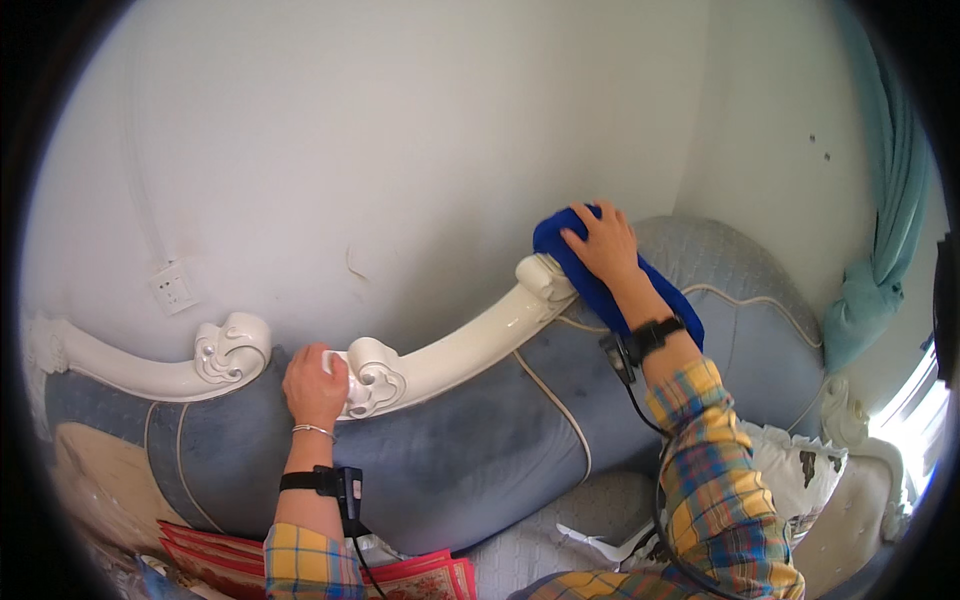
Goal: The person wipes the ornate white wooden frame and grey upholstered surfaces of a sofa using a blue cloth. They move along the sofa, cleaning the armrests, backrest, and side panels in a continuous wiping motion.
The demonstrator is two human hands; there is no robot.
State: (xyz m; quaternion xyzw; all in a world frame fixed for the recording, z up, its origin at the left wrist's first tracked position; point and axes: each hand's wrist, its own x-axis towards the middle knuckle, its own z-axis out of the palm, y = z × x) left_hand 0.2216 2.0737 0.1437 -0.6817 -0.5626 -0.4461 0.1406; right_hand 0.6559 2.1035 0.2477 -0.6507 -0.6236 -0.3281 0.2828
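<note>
My left hand has its fingers wrapped over the scrolled lower end of a white carved molding, which curves up to the right along a grey-blue upholstered headboard. My right hand holds a blue cloth against the molding's upper scroll, with the cloth draped down over the headboard's edge. Both wrists carry black strapped devices with cables, and my forearms show plaid sleeves.
A second white molding piece lies along the headboard at left. Behind is a pale wall with a socket. A teal curtain hangs at right. Red printed sheets and a white padded item lie below, near a bright opening.
</note>
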